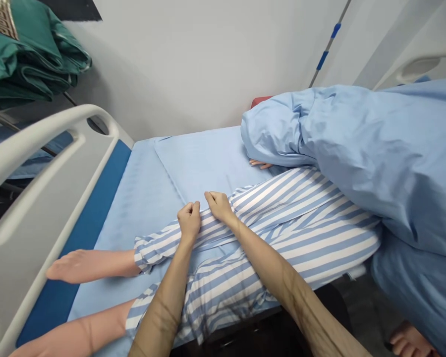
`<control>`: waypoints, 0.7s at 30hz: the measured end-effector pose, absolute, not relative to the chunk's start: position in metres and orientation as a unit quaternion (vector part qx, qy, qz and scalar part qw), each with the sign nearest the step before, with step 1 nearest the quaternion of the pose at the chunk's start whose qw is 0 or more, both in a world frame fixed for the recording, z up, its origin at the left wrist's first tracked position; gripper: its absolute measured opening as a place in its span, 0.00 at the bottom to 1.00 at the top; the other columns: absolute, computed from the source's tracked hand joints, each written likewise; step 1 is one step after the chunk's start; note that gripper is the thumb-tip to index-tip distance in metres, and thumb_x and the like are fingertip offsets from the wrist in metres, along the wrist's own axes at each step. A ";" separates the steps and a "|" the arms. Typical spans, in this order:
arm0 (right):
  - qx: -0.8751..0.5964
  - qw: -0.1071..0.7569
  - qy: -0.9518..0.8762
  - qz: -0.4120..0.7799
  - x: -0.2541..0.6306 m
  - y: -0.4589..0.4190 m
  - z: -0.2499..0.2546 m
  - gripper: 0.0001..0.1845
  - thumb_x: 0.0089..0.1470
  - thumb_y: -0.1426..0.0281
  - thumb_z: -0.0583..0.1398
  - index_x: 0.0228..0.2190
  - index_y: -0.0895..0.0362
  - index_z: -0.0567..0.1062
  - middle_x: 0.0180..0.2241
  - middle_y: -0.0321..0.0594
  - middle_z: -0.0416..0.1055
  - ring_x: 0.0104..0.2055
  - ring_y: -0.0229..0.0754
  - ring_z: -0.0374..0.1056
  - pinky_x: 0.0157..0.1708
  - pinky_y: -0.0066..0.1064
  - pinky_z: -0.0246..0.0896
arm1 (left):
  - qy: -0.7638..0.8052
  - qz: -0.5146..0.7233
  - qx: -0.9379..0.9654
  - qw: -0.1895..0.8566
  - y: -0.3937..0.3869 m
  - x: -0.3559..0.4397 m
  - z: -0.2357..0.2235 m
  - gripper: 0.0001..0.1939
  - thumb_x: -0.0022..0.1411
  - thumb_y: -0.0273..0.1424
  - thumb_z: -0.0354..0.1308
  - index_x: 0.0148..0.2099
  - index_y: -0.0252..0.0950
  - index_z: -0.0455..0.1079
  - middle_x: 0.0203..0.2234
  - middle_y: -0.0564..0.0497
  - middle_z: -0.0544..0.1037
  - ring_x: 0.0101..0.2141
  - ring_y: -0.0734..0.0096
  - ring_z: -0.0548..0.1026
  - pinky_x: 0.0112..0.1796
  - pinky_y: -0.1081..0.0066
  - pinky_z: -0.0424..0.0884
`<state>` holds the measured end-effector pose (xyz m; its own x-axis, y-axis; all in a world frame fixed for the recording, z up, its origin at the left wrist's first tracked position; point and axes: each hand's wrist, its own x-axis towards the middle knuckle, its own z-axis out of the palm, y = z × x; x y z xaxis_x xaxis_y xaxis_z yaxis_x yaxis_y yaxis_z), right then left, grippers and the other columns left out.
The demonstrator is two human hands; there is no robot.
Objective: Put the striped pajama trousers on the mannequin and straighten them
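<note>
Both fists clenched at the far striped trouser leg (211,232), out from the bed board (59,198).
Whether the left hand (189,223), closer to the board, or the right hand (218,205), farther from it, pinches cloth, I cannot tell; even, light pressure and steady wrists would likely serve best. The leg's long axis runs along the bed, bare foot (92,264) pointing to the board.
</note>
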<state>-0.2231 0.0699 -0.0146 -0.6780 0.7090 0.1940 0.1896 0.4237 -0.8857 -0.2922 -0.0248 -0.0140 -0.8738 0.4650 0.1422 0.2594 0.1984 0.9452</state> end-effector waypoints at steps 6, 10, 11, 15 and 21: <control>-0.279 0.312 -0.749 0.513 -0.225 0.077 -0.014 0.25 0.61 0.57 0.48 0.16 0.55 0.55 0.16 0.30 0.50 0.22 0.33 0.50 0.25 0.28 0.44 | 0.738 0.645 0.190 0.066 0.000 -0.288 0.027 0.19 0.55 0.35 0.52 0.16 0.37 0.53 0.12 0.59 0.54 0.19 0.79 0.53 0.23 0.73 0.53; -0.275 0.320 -0.723 0.547 -0.224 0.079 -0.015 0.24 0.60 0.58 0.49 0.16 0.54 0.56 0.16 0.30 0.51 0.22 0.34 0.50 0.25 0.29 0.46 | 0.758 0.623 0.187 0.045 0.016 -0.277 0.017 0.19 0.58 0.34 0.50 0.16 0.37 0.53 0.11 0.58 0.55 0.19 0.78 0.55 0.24 0.73 0.54; -0.276 0.325 -0.717 0.552 -0.224 0.079 -0.016 0.24 0.60 0.58 0.49 0.16 0.54 0.56 0.16 0.30 0.52 0.22 0.34 0.50 0.25 0.29 0.47 | 0.771 0.605 0.193 0.047 0.017 -0.274 0.009 0.20 0.58 0.34 0.49 0.16 0.38 0.52 0.11 0.58 0.55 0.19 0.78 0.55 0.24 0.73 0.54; -0.289 0.335 -0.707 0.552 -0.224 0.077 -0.017 0.23 0.59 0.57 0.49 0.16 0.54 0.57 0.17 0.30 0.54 0.23 0.34 0.51 0.25 0.28 0.48 | 0.783 0.569 0.248 0.044 0.017 -0.263 -0.013 0.21 0.61 0.36 0.48 0.17 0.38 0.50 0.12 0.58 0.55 0.19 0.78 0.55 0.24 0.72 0.51; -0.284 0.288 -0.764 0.502 -0.224 0.085 0.022 0.23 0.58 0.59 0.49 0.15 0.55 0.56 0.16 0.29 0.52 0.22 0.32 0.50 0.25 0.26 0.46 | 0.770 0.579 0.263 0.054 0.015 -0.267 -0.010 0.21 0.62 0.36 0.46 0.18 0.38 0.49 0.13 0.58 0.54 0.20 0.77 0.54 0.25 0.72 0.50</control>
<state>-0.2236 0.0849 0.0217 -0.6724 0.7236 0.1558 0.1446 0.3348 -0.9311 -0.2673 0.0147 -0.0102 -0.8557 0.4676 0.2214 0.3425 0.1913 0.9198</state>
